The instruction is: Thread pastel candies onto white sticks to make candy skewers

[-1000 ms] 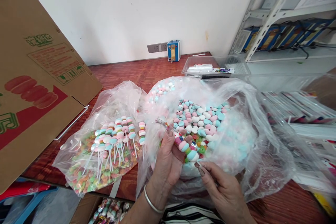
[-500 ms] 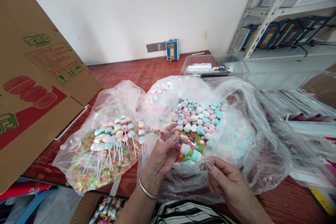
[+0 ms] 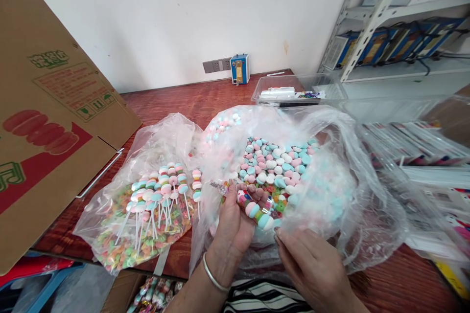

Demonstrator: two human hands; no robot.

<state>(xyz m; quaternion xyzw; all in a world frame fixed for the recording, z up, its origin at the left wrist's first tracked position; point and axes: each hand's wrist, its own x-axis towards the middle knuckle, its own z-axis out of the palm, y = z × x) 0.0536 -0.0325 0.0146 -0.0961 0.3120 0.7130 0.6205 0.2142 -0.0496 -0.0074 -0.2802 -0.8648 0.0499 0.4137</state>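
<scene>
Holding candy skewer (image 3: 257,209), both hands, L (image 3: 232,225) & R (image 3: 308,264)

Candy skewer (image 3: 257,209): stick end hidden between right hand (image 3: 312,266) fingers. Cardboard box (image 3: 47,122): cut off at left edge. Items in far clear tray (image 3: 299,90): too small to be identified. Right-side packets (image 3: 414,144): blurred behind plastic.

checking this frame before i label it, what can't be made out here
Head view only:
- White stick of the pastel candy skewer: hidden by the left hand and right hand.
- Print on the brown cardboard box flap: too small, cut by the left edge.
- Contents of the clear plastic tray: blurred behind the crinkled clear plastic bag.
</scene>
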